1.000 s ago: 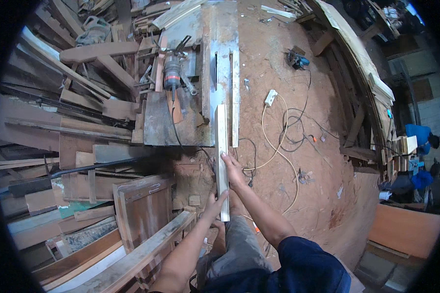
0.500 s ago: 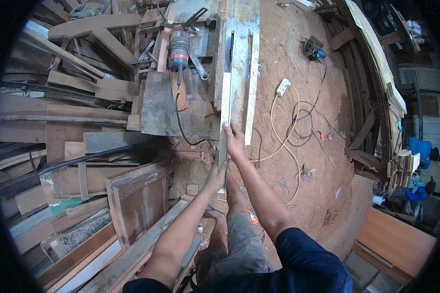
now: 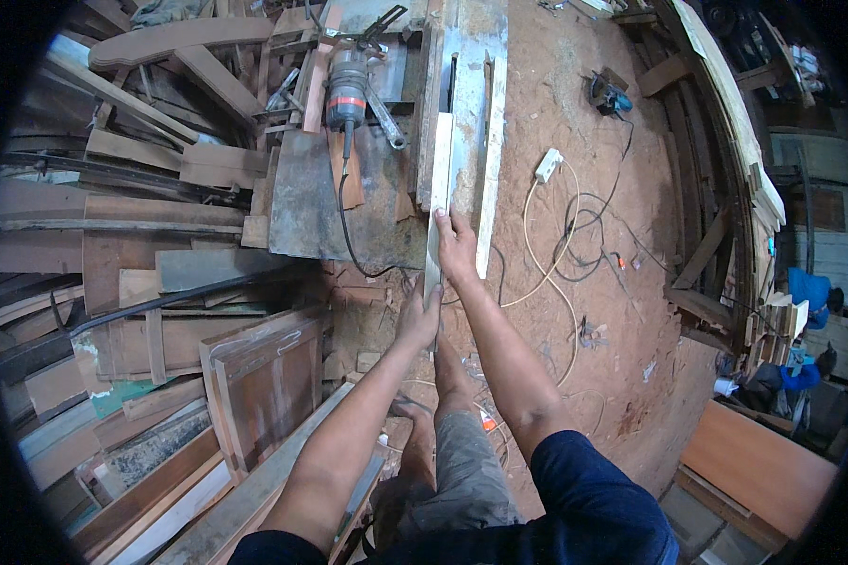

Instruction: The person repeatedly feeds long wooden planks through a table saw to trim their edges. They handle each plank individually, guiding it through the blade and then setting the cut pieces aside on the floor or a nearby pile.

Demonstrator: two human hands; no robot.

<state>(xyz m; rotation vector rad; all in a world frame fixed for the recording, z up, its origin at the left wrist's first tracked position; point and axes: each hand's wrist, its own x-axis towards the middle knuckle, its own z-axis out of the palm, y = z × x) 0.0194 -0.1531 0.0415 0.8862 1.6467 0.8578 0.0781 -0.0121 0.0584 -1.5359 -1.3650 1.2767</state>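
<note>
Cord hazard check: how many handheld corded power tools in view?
2: grey red-banded tool on the bench; teal tool on the floor, right of the bench. More may be hidden among the stacked wood.

Pale strip (image 3: 440,174) in left grip (image 3: 418,318) and right grip (image 3: 455,249), apparently against bench (image 3: 467,141)
</note>
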